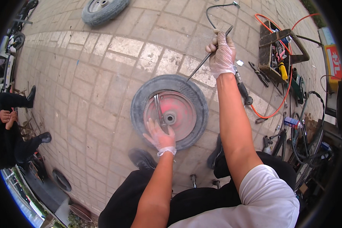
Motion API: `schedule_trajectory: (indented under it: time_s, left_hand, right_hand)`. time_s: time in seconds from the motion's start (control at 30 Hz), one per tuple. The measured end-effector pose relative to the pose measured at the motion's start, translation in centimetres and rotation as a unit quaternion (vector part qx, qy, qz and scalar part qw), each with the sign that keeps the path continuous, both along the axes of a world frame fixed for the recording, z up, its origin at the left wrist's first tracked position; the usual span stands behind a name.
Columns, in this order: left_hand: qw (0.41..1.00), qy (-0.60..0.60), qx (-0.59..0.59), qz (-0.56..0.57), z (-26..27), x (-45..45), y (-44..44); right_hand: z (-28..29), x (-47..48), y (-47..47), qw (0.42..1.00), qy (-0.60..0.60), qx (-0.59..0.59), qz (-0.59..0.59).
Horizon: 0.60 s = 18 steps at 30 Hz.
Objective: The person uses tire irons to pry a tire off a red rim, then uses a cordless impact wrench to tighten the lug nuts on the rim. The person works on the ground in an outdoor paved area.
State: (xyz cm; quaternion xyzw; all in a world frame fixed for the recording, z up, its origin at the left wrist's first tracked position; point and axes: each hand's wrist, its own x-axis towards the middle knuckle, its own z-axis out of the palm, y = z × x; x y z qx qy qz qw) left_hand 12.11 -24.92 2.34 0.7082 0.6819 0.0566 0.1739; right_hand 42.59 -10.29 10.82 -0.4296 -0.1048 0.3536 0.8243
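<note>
A small wheel with a black tyre (198, 125) and a dusty red rim disc (185, 114) lies flat on the paving in front of me. A chrome tyre lever (158, 107) lies across the disc, from the rim's upper edge down towards the hub (170, 118). My gloved left hand (161, 136) is spread over the lower left of the disc, at the lever's lower end. Above the wheel, my gloved right hand (223, 52) is closed around a long thin metal bar (201, 65). The bar slants down, its lower tip at the tyre's upper edge.
To the right stand a wooden toolbox (263, 61), pliers (258, 74), an orange air hose (287, 98) and a spray can (292, 122). A dark cable (209, 14) curves beyond my right hand. Another wheel (102, 17) lies at the top. A seated person (8, 128) is at the left.
</note>
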Motion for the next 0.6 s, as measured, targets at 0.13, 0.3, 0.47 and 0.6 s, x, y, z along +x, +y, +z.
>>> schedule_trajectory:
  time_s: [0.13,0.3,0.47,0.6]
  left_hand:
    - [1.0,-0.007,-0.007,0.0,0.1,0.0,0.0]
    - [1.0,0.004,0.002,-0.013,-0.1,-0.3,0.2]
    - [0.999,0.006,-0.02,-0.024,-0.4,-0.8,0.5]
    - [0.999,-0.004,0.006,-0.036,-0.4,-0.9,0.3]
  right_hand:
    - [-0.5,-0.8,0.2,0.996,0.08,-0.039,-0.004]
    - [-2.5,-1.9,-0.1,0.996,0.011,-0.078,-0.042]
    - [-3.1,-3.1,0.0,0.993,-0.003,-0.108,-0.056]
    - [-2.9,-3.9,0.3,0.992,0.045,-0.113,-0.04]
